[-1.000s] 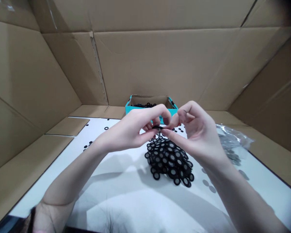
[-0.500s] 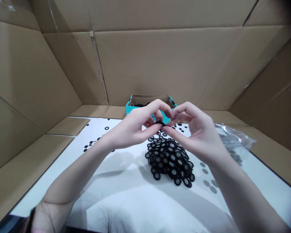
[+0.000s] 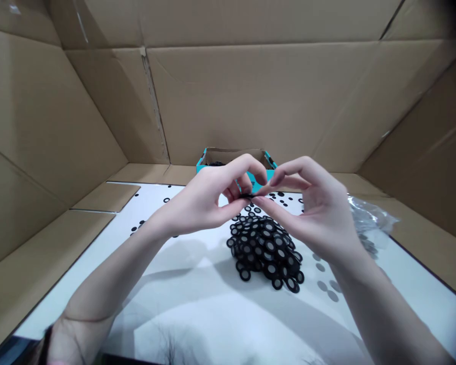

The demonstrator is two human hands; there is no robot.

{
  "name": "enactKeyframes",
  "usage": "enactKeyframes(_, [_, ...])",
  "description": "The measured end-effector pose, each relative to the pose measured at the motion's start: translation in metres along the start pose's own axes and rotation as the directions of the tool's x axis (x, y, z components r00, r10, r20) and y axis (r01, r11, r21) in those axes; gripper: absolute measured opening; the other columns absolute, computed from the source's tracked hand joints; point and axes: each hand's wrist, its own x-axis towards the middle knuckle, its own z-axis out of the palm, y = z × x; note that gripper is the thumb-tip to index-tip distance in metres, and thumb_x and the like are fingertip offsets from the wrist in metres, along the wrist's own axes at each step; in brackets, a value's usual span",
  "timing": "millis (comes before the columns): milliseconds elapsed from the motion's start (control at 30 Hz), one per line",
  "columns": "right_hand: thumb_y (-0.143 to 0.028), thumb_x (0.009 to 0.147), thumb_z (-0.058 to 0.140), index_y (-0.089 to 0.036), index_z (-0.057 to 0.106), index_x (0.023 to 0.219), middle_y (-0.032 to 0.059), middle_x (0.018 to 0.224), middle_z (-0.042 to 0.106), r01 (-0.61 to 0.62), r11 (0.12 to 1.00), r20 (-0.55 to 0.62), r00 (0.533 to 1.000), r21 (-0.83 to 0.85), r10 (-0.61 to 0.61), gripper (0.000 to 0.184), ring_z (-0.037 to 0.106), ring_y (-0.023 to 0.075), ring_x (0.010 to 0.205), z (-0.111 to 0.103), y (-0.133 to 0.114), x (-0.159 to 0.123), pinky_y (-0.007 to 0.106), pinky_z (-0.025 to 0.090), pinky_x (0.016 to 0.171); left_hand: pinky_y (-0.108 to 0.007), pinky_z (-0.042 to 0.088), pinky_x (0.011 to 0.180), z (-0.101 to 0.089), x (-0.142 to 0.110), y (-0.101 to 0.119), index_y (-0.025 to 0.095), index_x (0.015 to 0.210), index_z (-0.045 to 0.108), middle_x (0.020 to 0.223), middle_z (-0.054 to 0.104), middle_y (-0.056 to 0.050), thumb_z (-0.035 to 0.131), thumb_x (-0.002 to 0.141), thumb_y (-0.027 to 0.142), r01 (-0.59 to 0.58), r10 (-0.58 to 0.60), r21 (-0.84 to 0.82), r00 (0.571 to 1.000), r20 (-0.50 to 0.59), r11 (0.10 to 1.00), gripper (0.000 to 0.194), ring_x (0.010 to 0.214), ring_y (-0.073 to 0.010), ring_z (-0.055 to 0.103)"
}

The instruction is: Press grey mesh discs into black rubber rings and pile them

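Observation:
My left hand [image 3: 209,200] and my right hand [image 3: 311,210] meet above the pile, their fingertips pinching a small black rubber ring [image 3: 246,195] between them. Most of that ring is hidden by my fingers. Just below my hands lies a heaped pile of black rubber rings with grey centres [image 3: 264,248], possibly gaskets. My fingers are close above the pile's top but do not touch it.
A teal cardboard box [image 3: 204,165] holding black rings stands behind my hands. A clear plastic bag [image 3: 368,215] of grey pieces lies at the right. Loose black rings [image 3: 140,224] dot the white board [image 3: 175,289], and cardboard walls [image 3: 251,96] surround it.
My fingertips have closed further around the ring, hiding more of it. My right hand has shifted slightly right and up. The pile has not visibly moved.

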Motion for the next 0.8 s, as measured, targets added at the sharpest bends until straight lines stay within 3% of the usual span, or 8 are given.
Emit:
enactKeyframes(200, [-0.014,0.081,0.075,-0.027,0.057,0.089,-0.0043,0.084,0.065,0.001,1.000,-0.025,1.000,-0.029,-0.001,0.024,0.071,0.0164,0.081,-0.0018,0.0006,0.0000,0.037,0.055,0.081,-0.022,0.056,0.073,0.0039,0.0012,-0.0023,0.019,0.110,0.054,0.092,0.063,-0.001,0.057,0.092,0.008,-0.021,0.020,-0.017,0.998,-0.064,1.000,0.021,0.079,-0.0089,0.062])
enactKeyframes(367, [-0.014,0.078,0.077,-0.028,0.054,0.090,-0.0049,0.078,0.060,-0.056,0.995,-0.027,0.998,0.084,0.058,0.029,0.069,0.0181,0.080,0.0012,0.0036,0.0003,0.039,0.056,0.079,-0.019,0.058,0.067,0.0080,0.0012,-0.0034,0.021,0.111,0.052,0.099,0.060,-0.002,0.054,0.092,0.007,0.018,-0.025,-0.090,0.996,-0.084,0.996,0.023,0.079,-0.0079,0.063])
enactKeyframes(567, [-0.011,0.078,0.074,-0.028,0.052,0.086,-0.0033,0.080,0.061,0.081,0.995,-0.094,0.992,-0.056,-0.086,0.029,0.068,0.0198,0.077,0.0050,0.0020,-0.0042,0.045,0.055,0.083,-0.018,0.057,0.069,0.0045,0.0015,-0.0025,0.020,0.107,0.054,0.093,0.061,-0.001,0.056,0.089,0.005,0.015,-0.017,-0.051,0.999,-0.042,0.999,0.024,0.082,-0.0092,0.062])
enactKeyframes(667, [-0.016,0.079,0.076,-0.028,0.051,0.087,-0.0033,0.079,0.064,-0.005,1.000,-0.092,0.996,0.006,0.006,0.029,0.069,0.0203,0.080,0.0034,0.0038,-0.0027,0.044,0.055,0.084,-0.019,0.059,0.070,0.0043,0.0017,-0.0022,0.020,0.109,0.054,0.094,0.061,-0.002,0.059,0.090,0.008,0.010,-0.019,-0.091,0.995,-0.101,0.996,0.024,0.083,-0.0097,0.064])
enactKeyframes(800, [-0.030,0.078,0.082,-0.028,0.049,0.085,-0.0045,0.070,0.065,-0.199,0.934,-0.002,0.978,0.297,0.209,0.033,0.068,0.0179,0.071,0.0023,0.0087,0.0027,0.036,0.054,0.071,-0.019,0.060,0.072,0.0044,0.0019,-0.0010,0.021,0.113,0.055,0.109,0.064,-0.004,0.070,0.085,0.009,-0.076,0.065,-0.068,0.987,-0.147,0.995,0.033,0.092,-0.0117,0.066])
